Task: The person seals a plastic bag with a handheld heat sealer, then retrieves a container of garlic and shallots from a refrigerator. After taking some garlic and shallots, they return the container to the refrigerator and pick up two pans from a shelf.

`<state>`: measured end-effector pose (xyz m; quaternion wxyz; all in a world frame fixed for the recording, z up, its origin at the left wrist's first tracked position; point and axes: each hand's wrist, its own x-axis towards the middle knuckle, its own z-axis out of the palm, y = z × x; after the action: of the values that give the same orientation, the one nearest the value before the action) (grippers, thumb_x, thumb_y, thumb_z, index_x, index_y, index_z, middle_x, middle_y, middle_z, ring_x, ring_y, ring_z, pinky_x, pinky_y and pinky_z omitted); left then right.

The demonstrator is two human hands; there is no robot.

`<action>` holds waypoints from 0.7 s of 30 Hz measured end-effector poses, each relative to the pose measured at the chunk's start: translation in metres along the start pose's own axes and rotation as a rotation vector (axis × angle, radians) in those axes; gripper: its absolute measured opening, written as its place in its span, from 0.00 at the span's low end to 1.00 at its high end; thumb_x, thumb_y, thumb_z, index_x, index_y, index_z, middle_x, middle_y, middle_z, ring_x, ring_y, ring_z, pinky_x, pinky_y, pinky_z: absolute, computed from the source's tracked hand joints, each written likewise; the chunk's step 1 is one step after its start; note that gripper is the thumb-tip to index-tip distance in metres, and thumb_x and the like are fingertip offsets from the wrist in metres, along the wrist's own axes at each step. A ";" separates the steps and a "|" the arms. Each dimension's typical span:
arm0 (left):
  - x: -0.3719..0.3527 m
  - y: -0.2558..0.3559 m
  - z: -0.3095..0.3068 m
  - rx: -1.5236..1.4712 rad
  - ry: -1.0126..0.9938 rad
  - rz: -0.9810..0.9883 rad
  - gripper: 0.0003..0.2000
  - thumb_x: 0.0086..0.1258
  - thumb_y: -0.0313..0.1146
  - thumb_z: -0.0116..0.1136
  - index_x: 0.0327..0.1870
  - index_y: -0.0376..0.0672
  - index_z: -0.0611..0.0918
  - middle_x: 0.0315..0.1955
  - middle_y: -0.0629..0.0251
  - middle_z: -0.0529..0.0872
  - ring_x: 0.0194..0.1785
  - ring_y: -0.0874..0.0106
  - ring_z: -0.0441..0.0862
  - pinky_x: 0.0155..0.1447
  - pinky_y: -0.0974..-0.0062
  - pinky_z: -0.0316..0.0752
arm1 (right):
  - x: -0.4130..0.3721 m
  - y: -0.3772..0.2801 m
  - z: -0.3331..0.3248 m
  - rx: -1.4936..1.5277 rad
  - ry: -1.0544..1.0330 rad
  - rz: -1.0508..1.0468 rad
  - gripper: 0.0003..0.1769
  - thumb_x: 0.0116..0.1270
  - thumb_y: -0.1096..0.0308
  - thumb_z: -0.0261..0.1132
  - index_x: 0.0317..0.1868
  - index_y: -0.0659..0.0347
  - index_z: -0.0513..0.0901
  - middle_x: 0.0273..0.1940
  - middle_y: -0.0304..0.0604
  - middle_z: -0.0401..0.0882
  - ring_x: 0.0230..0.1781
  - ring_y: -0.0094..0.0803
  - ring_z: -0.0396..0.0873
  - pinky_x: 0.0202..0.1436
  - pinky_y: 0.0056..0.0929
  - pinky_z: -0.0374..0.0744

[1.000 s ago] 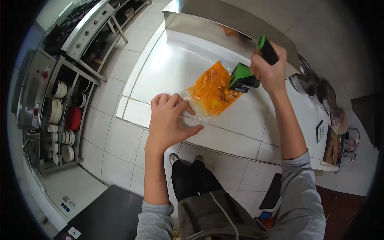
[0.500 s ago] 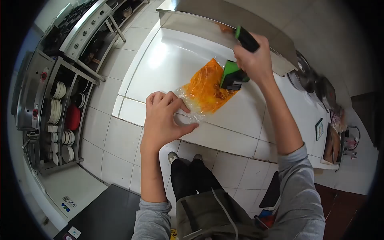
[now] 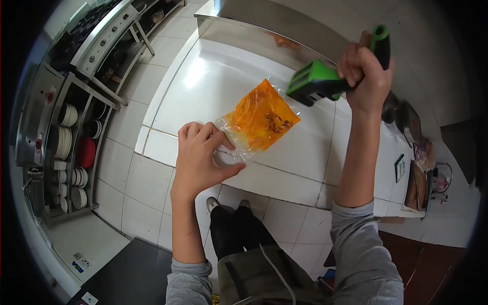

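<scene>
A clear plastic bag [image 3: 262, 114] with orange, sauce-coated contents lies flat on the white tiled counter. My left hand [image 3: 198, 155] is at the bag's clear near-left end, fingers curled and thumb set apart, with the loose film held down between them. In my right hand [image 3: 367, 76] is a green-and-black hand tool [image 3: 317, 81], gripped by its handle. Its blocky head points left and hangs above the counter, to the upper right of the bag and apart from it. I cannot make out the exact kind of tool.
A metal-faced ledge [image 3: 244, 28] runs along the counter's far side, with an orange reflection on it. Pans [image 3: 406, 119] and a wooden board [image 3: 418, 188] are at the right. Leftward stand a shelf of plates [image 3: 66, 140] and a stove [image 3: 104, 43]. A small green-edged card [image 3: 400, 168] lies on the counter.
My right hand has lifted the green-and-black tool off the bag and moved it to the right, turning it. The bag is more fully visible. My left hand stays at the bag's end.
</scene>
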<state>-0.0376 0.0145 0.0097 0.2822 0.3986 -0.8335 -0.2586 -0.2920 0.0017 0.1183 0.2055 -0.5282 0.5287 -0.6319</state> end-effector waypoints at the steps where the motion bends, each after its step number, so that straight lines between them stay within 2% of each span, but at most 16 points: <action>1: 0.000 0.000 0.000 0.003 -0.010 -0.008 0.17 0.32 0.37 0.73 0.24 0.46 0.79 0.28 0.69 0.72 0.41 0.66 0.67 0.60 0.67 0.55 | 0.004 0.001 0.000 0.149 0.003 -0.067 0.05 0.51 0.74 0.62 0.25 0.63 0.72 0.14 0.34 0.67 0.10 0.19 0.63 0.14 0.19 0.60; 2: 0.000 0.000 0.001 0.000 -0.009 -0.012 0.17 0.32 0.37 0.73 0.24 0.46 0.79 0.28 0.69 0.72 0.41 0.66 0.67 0.60 0.67 0.55 | 0.000 0.018 0.013 0.023 0.085 -0.048 0.05 0.53 0.74 0.60 0.26 0.64 0.72 0.14 0.35 0.67 0.10 0.20 0.63 0.15 0.20 0.61; 3: 0.000 0.000 0.001 0.001 -0.006 -0.006 0.17 0.31 0.37 0.73 0.24 0.46 0.79 0.29 0.69 0.72 0.42 0.66 0.67 0.60 0.67 0.56 | 0.005 0.084 0.020 -0.261 0.307 -0.221 0.07 0.55 0.71 0.59 0.22 0.64 0.72 0.13 0.36 0.67 0.10 0.20 0.63 0.16 0.20 0.62; 5: 0.000 0.000 -0.001 0.002 0.008 -0.003 0.17 0.31 0.37 0.73 0.24 0.46 0.79 0.29 0.69 0.72 0.42 0.66 0.67 0.59 0.67 0.56 | 0.001 0.056 0.038 -0.196 -0.066 -0.056 0.11 0.56 0.69 0.58 0.18 0.63 0.72 0.13 0.36 0.67 0.10 0.21 0.64 0.16 0.19 0.61; 8: 0.000 0.000 -0.002 -0.019 0.000 0.003 0.17 0.31 0.37 0.73 0.24 0.46 0.79 0.29 0.69 0.72 0.41 0.66 0.67 0.59 0.68 0.56 | 0.010 0.012 0.042 -0.196 0.005 -0.041 0.11 0.55 0.69 0.58 0.17 0.63 0.72 0.13 0.35 0.67 0.10 0.20 0.64 0.16 0.20 0.61; 9: 0.001 -0.001 -0.001 -0.023 0.009 0.011 0.17 0.31 0.37 0.73 0.24 0.46 0.79 0.28 0.69 0.72 0.40 0.67 0.67 0.59 0.68 0.57 | 0.019 0.006 0.035 -0.037 0.009 -0.078 0.09 0.53 0.70 0.57 0.18 0.62 0.72 0.12 0.35 0.66 0.10 0.20 0.63 0.16 0.20 0.61; 11: -0.001 -0.002 -0.001 -0.031 0.012 0.009 0.17 0.31 0.37 0.73 0.23 0.46 0.78 0.28 0.69 0.72 0.40 0.67 0.67 0.59 0.68 0.57 | 0.028 0.010 0.029 0.056 0.020 -0.066 0.11 0.48 0.68 0.62 0.17 0.65 0.71 0.14 0.35 0.68 0.12 0.21 0.64 0.18 0.22 0.64; 13: -0.001 -0.003 -0.001 -0.019 0.002 0.015 0.17 0.32 0.37 0.73 0.24 0.46 0.78 0.28 0.69 0.72 0.39 0.67 0.67 0.59 0.67 0.57 | 0.011 0.064 0.051 -0.190 0.000 -0.045 0.10 0.47 0.68 0.61 0.18 0.66 0.72 0.15 0.35 0.68 0.15 0.21 0.64 0.20 0.23 0.64; 14: 0.000 -0.004 -0.001 -0.023 0.012 0.017 0.17 0.32 0.37 0.73 0.24 0.46 0.78 0.28 0.69 0.72 0.39 0.67 0.67 0.59 0.67 0.57 | 0.010 0.058 0.051 -0.172 -0.014 0.040 0.10 0.46 0.68 0.61 0.20 0.66 0.72 0.15 0.36 0.67 0.18 0.22 0.63 0.22 0.25 0.64; 17: -0.001 -0.003 -0.003 -0.025 0.012 0.031 0.17 0.32 0.37 0.73 0.24 0.46 0.78 0.28 0.69 0.72 0.39 0.67 0.68 0.60 0.66 0.56 | 0.022 0.051 0.052 -0.235 -0.044 -0.043 0.09 0.46 0.69 0.61 0.19 0.67 0.72 0.14 0.36 0.67 0.15 0.22 0.64 0.20 0.25 0.64; 18: 0.000 -0.002 -0.004 -0.029 0.012 0.031 0.16 0.32 0.37 0.73 0.24 0.46 0.78 0.28 0.69 0.72 0.39 0.67 0.68 0.61 0.65 0.56 | 0.020 0.023 0.051 -0.199 -0.008 -0.016 0.09 0.46 0.70 0.62 0.19 0.67 0.73 0.13 0.36 0.67 0.12 0.22 0.64 0.17 0.24 0.64; 19: -0.001 -0.002 -0.003 -0.035 0.011 0.021 0.16 0.33 0.37 0.73 0.24 0.46 0.78 0.28 0.68 0.72 0.39 0.67 0.68 0.62 0.65 0.56 | 0.020 0.015 0.048 0.016 0.034 -0.017 0.09 0.46 0.70 0.62 0.18 0.67 0.73 0.12 0.36 0.67 0.10 0.22 0.65 0.14 0.24 0.64; 21: -0.001 -0.004 -0.003 -0.036 0.015 0.016 0.16 0.33 0.37 0.72 0.24 0.46 0.79 0.28 0.69 0.72 0.39 0.67 0.68 0.62 0.64 0.56 | 0.005 0.023 0.052 -0.046 0.076 -0.092 0.08 0.47 0.71 0.61 0.18 0.66 0.73 0.12 0.35 0.66 0.11 0.21 0.64 0.14 0.22 0.63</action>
<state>-0.0331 0.0125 0.0085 0.2976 0.3888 -0.8296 -0.2684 -0.2541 -0.0339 0.0939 0.1437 -0.5320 0.5256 -0.6481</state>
